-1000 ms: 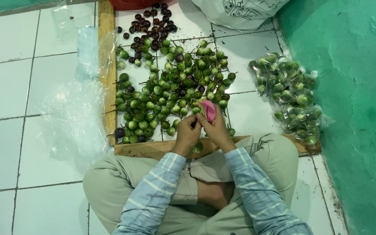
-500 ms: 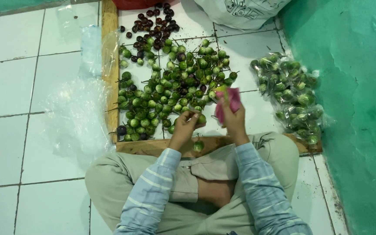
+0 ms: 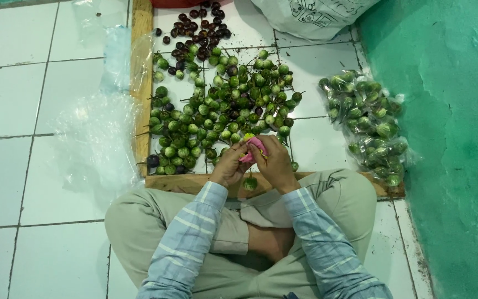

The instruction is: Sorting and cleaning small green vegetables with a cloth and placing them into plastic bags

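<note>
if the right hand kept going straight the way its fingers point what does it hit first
Most likely the pink thing that the right hand already touches, then the left hand; beyond lies the green fruit pile. Depth is unclear.

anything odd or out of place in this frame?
Nothing damaged. One green fruit sits on the wooden frame, apart from the pile, below the left hand and right hand, which hold a pink object. A few dark fruits lie among the green ones.

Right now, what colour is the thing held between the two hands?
Pink, seen in the head view.
</note>
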